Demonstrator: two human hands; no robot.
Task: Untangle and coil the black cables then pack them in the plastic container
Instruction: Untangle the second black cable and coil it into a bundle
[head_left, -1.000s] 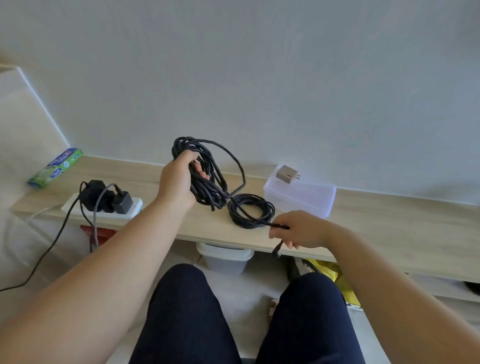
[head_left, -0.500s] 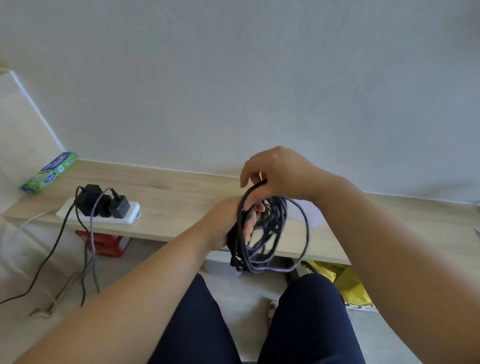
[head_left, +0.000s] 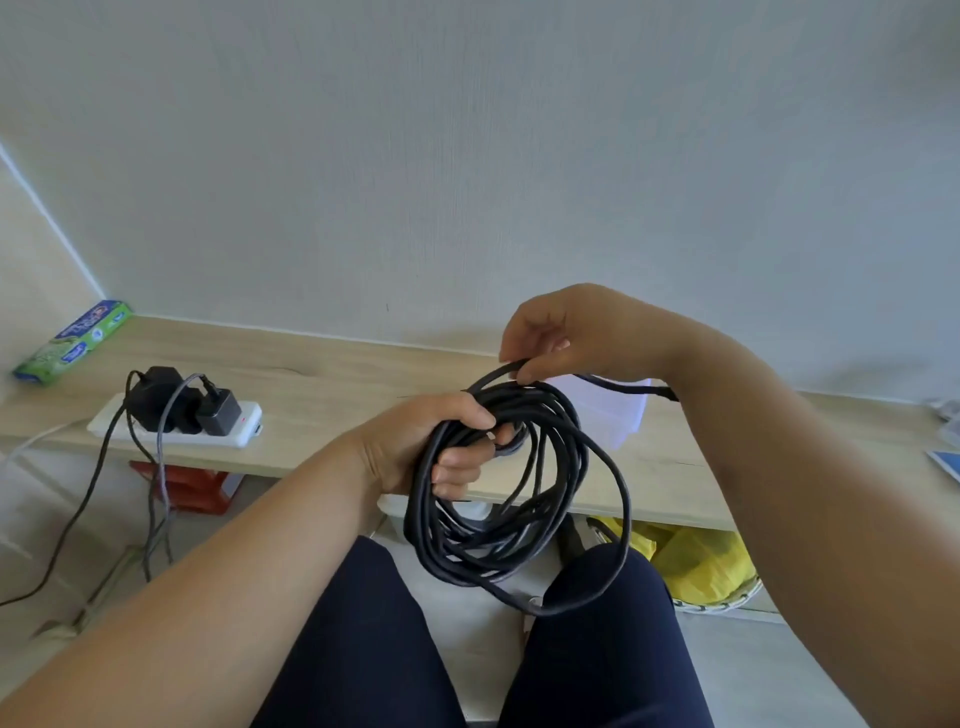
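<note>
Head view: grips the coiled black cables (head_left: 457, 564) with the left hand (head_left: 431, 441), fingers curled round one side of the bundle to hold the loops stacked above the lap. Pinches a single strand at the top between thumb and fingertips of the right hand (head_left: 576, 332), probably to lay on another turn. Leaves the plastic container (head_left: 618, 421) on the wooden shelf (head_left: 332, 395) just behind, partly hidden by the right wrist.

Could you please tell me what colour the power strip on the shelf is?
The power strip is white, clearest in the head view.
</note>
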